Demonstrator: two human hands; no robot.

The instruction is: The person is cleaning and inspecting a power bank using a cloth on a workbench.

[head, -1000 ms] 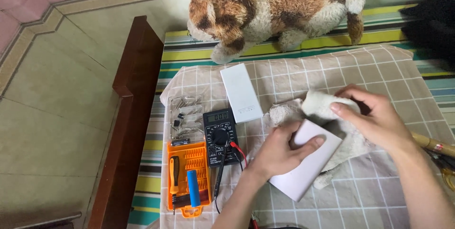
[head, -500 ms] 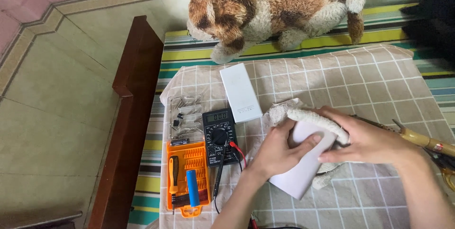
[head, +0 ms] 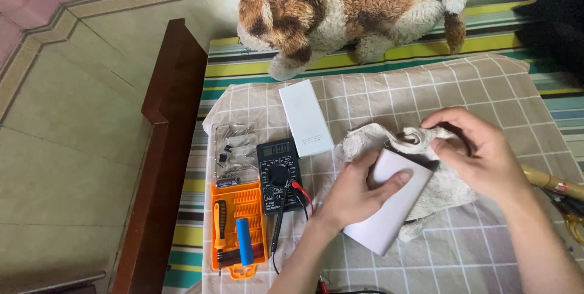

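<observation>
A checked cloth [head: 389, 96] covers a striped bed, with a wooden bed frame [head: 167, 148] along its left edge. A brown and white plush dog [head: 353, 11] lies across the far edge of the cloth. Near the middle of the cloth sits a white flat box [head: 389, 215], tilted, with a dirty white rag [head: 450, 178] spread under and beside its far end. The left hand [head: 356, 190] lies flat on the box, fingers spread apart and pressing down on its top. The right hand [head: 480, 151] is closed on a bunched part of the rag at the box's far corner, fingers curled together around it. A second white box [head: 306, 117] lies beyond, toward the far edge. Left of it, toward the left edge, rests a black meter [head: 278, 172] with red and black leads, and at the near left corner an orange tool case [head: 238, 227] holding a blue screwdriver handle [head: 244, 240]. A small clear bag of parts [head: 234, 148] lies beyond the case.
</observation>
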